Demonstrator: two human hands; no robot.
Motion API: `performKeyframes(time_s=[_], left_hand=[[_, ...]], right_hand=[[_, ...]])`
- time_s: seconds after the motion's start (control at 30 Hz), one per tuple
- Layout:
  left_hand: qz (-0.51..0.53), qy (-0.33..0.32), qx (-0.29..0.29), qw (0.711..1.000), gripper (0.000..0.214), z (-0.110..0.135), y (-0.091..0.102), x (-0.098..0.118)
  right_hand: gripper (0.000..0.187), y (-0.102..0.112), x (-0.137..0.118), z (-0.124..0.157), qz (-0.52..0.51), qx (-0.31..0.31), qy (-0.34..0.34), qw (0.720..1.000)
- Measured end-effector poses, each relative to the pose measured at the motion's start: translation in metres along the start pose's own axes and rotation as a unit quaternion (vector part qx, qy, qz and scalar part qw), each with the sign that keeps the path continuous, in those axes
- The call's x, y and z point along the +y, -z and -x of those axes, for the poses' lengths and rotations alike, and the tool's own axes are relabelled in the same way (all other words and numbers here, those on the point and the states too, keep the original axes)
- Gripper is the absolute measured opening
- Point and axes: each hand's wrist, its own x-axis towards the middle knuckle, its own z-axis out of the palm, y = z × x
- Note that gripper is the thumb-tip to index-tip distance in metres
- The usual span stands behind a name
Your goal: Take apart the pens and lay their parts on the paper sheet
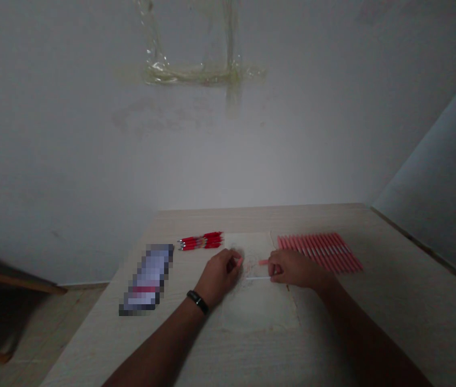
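1. Okay, L hand (219, 274) sits low over pale paper sheet (258, 306), forearm angled in from lower left, black wristband (197, 302) on wrist. Fingers curled and closed on small pink piece (236, 263) at the tips.
2. R hand (294, 269) comes in from lower right, palm down, over sheet and just beside L hand, not touching it. Fingers bent toward L hand. Thin white rod (258, 278) and pink stub (263, 262) poke out from them, but fingers hide the contact: can't tell if gripped.
3. Pink bits small + blurry, hands dim. Can't tell if rod and stub are one item.
4. Sheet looks thin and matte, w/ faint grey smudges near hands.
5. Rel. to sheet: bundle of slim, glossy red pens (200, 241) just left of far edge; row of pink pens (319, 252) side by side just right; pixelated packet (147, 279) further left. All lie on pale wood-grain table (392, 306).
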Motion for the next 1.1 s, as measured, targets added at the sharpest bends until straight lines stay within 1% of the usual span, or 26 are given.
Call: performKeyframes(time_s=[0.07, 0.13, 0.2, 0.27, 0.37, 0.5, 0.57, 0.63, 0.67, 0.73, 0.77, 0.8, 0.9, 1.0, 1.1], left_hand=[[-0.011, -0.006, -0.001, 1.0, 0.023, 0.0, 0.0, -0.002], [-0.022, -0.009, 0.01, 1.0, 0.021, 0.0, 0.0, -0.003], [-0.027, -0.02, 0.023, 0.999, 0.02, 0.0, 0.001, -0.002], [-0.024, -0.044, 0.019, 0.999, 0.019, -0.001, 0.003, 0.0], [-0.017, -0.083, -0.014, 0.996, 0.019, -0.001, 0.005, 0.005], [-0.015, -0.126, -0.067, 0.99, 0.021, -0.001, 0.006, 0.009], [-0.02, -0.123, -0.073, 0.989, 0.019, -0.001, 0.007, 0.01], [-0.028, -0.099, -0.061, 0.993, 0.016, -0.001, 0.009, 0.01], [-0.032, -0.082, -0.052, 0.995, 0.014, -0.001, 0.01, 0.01], [-0.033, -0.044, -0.03, 0.998, 0.015, -0.001, 0.013, 0.009], [-0.031, -0.025, -0.018, 0.999, 0.016, -0.001, 0.014, 0.008], [-0.029, -0.01, -0.007, 1.0, 0.018, -0.002, 0.015, 0.007], [-0.024, 0.015, 0.02, 0.999, 0.021, -0.002, 0.015, 0.005], [-0.023, 0.019, 0.028, 0.999, 0.019, -0.002, 0.013, 0.002], [-0.02, 0.017, 0.028, 0.999, 0.019, -0.002, 0.011, 0.001]], right_hand=[[0.006, 0.0, -0.001, 0.0, -0.002, -0.001, -0.009, 1.0], [0.007, 0.0, -0.005, -0.002, 0.005, 0.011, -0.002, 1.0], [0.008, -0.001, -0.01, -0.004, 0.024, 0.04, 0.021, 0.999], [0.009, -0.003, -0.018, -0.008, 0.037, 0.067, 0.032, 0.997], [0.009, -0.007, -0.031, -0.013, 0.041, 0.081, 0.023, 0.996], [0.009, -0.011, -0.042, -0.016, 0.048, 0.108, 0.047, 0.992], [0.008, -0.009, -0.04, -0.016, 0.041, 0.12, 0.064, 0.99], [0.005, -0.003, -0.035, -0.016, 0.037, 0.139, 0.069, 0.987], [0.004, 0.0, -0.03, -0.015, 0.039, 0.151, 0.06, 0.986], [0.004, 0.006, -0.019, -0.013, 0.053, 0.173, 0.021, 0.983], [0.006, 0.009, -0.013, -0.012, 0.063, 0.168, 0.0, 0.984], [0.008, 0.01, -0.007, -0.01, 0.074, 0.151, -0.015, 0.986], [0.007, 0.012, 0.004, -0.004, 0.069, 0.081, -0.025, 0.994], [0.004, 0.01, 0.004, 0.001, 0.034, 0.022, -0.007, 0.999], [0.004, 0.006, -0.002, 0.002, 0.016, -0.012, -0.007, 1.0]])
